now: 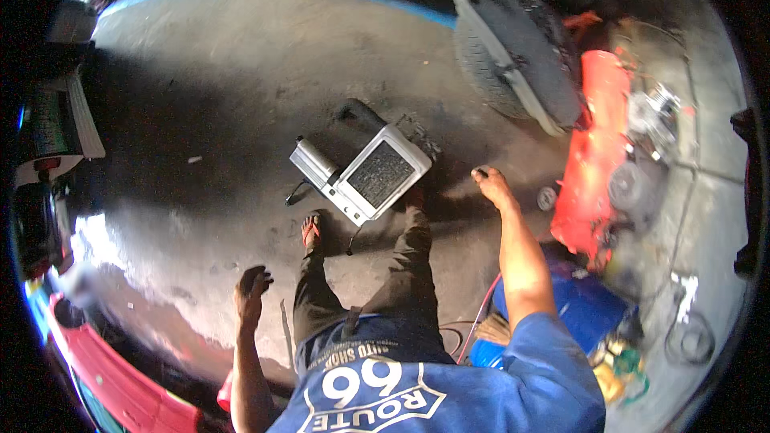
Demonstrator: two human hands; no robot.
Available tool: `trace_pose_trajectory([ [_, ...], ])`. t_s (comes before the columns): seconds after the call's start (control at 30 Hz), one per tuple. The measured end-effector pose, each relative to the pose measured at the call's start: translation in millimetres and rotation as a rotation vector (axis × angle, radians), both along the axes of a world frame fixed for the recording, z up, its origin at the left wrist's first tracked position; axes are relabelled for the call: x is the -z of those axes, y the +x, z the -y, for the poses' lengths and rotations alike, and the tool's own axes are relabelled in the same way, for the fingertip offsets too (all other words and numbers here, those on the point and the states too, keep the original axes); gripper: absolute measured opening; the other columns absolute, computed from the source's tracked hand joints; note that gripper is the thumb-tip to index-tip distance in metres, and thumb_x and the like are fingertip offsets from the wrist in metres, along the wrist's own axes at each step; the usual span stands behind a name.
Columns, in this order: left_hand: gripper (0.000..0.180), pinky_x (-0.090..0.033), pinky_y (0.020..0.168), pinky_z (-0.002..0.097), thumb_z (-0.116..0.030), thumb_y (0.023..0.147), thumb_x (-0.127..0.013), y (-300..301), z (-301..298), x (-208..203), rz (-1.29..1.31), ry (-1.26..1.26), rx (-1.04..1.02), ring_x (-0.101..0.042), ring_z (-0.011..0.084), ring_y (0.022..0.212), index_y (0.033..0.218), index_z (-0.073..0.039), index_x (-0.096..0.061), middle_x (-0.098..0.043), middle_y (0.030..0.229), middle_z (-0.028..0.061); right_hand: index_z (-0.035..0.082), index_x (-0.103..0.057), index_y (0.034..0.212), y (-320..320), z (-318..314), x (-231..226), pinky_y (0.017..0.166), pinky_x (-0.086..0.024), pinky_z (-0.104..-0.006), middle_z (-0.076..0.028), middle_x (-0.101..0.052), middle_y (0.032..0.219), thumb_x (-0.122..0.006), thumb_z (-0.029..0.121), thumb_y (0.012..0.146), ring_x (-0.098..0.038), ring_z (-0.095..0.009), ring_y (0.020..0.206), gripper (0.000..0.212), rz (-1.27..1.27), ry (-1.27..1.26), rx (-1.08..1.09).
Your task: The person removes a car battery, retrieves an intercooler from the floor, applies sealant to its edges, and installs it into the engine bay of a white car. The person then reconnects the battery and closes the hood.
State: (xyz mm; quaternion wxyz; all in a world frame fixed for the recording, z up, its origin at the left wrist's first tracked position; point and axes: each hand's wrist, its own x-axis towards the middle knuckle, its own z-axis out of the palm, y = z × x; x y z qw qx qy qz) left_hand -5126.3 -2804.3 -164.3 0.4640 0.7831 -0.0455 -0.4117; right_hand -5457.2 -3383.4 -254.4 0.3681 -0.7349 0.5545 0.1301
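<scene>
On the floor in front of my feet lies a silver-white box-shaped unit with a black mesh panel in its face. A silver cylinder is on its left side, and a curved black duct shows behind it. My right hand hangs in the air right of the unit, fingers curled in, with dark fingertips; whether something small is in them cannot be made out. Low on the left, my left hand is raised beside my leg, its darkened fingers loosely bent and apart, touching nothing.
A red cylindrical tank lies to the right, with a wheel near it. Beyond stands a large grey-black panel against a tyre. A blue drum and hoses are near my right arm. A red plastic part lies low on the left.
</scene>
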Motion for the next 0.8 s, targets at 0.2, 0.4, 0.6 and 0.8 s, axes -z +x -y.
trace_pose_trajectory([
  [0.2, 0.025, -0.049, 0.062, 0.0310, -0.026, 0.097, -0.061, -194.9, -52.5, 20.2, -0.039, 0.493, -0.080, -0.060, 0.0135, 0.073, 0.100, -0.003, -0.068, -0.064, 0.083, 0.0024, -0.005, -0.043, 0.143, 68.4, 115.5, 194.7, 0.116, -0.033, -0.0444, -0.027, -0.043, 0.148, -0.054, 0.056, 0.095, -0.040, -0.038, 0.140, 0.079, -0.213, 0.230, -0.151],
  [0.4, 0.022, -0.055, 0.068, 0.0368, -0.020, 0.095, -0.061, -402.6, -47.9, -52.5, -0.698, 0.973, -0.019, -0.069, 0.0194, 0.080, 0.109, -0.006, -0.069, -0.073, 0.094, 0.0104, -0.004, -0.034, 0.150, 94.0, 138.7, 342.3, 0.120, -0.027, -0.0453, -0.025, -0.032, 0.156, -0.054, 0.066, 0.090, -0.031, -0.038, 0.146, 0.094, -0.267, 0.379, -0.197],
  [0.6, 0.024, -0.057, 0.071, 0.0365, -0.020, 0.095, -0.061, -438.3, 29.4, -80.9, -0.843, 1.041, -0.359, -0.070, 0.0202, 0.082, 0.112, -0.004, -0.068, -0.074, 0.097, 0.0119, -0.002, -0.016, 0.156, 94.6, 118.5, 410.5, 0.121, -0.022, -0.0481, -0.022, -0.018, 0.163, -0.065, 0.064, 0.083, -0.019, -0.036, 0.151, 0.110, -0.177, 0.495, -0.122],
  [0.8, 0.039, -0.055, 0.080, 0.0367, -0.032, 0.094, -0.064, -481.5, 81.2, -63.5, -0.907, 1.031, -0.292, -0.070, 0.0221, 0.089, 0.119, -0.002, -0.068, -0.074, 0.104, 0.0131, -0.005, -0.011, 0.156, 93.2, 106.0, 376.5, 0.119, -0.024, -0.0474, -0.025, -0.014, 0.163, -0.075, 0.050, 0.080, -0.018, -0.038, 0.150, 0.114, -0.107, 0.615, 0.081],
])
